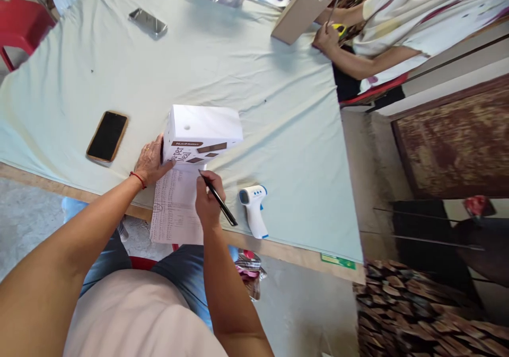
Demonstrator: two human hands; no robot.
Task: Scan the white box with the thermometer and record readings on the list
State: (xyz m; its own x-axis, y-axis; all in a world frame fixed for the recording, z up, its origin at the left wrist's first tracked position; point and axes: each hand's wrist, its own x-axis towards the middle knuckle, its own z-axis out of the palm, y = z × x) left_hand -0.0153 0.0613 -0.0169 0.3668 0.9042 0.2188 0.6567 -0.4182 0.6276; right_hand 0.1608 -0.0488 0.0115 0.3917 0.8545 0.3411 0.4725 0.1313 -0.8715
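One marked sheet [177,216] overhung the near edge of our cloth-covered table [306,182], and above it our right hand [210,200] clasped a black pen [220,203], with a white-and-blue thermometer [255,214] just to the right. Our left hand [150,160] lay against the left end of the white box [207,123] at the sheet's far end, though we could not tell whether it gripped, and a dark phone [107,137] lay farther left. Beyond, we saw a silvery phone [148,23] and, at far right, a co-worker's hand [326,37] near a cardboard box [299,15].

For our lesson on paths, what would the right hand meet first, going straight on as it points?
The right hand, slim black pen leading, would probably meet the white rectangular cardboard box; depth is unclear.
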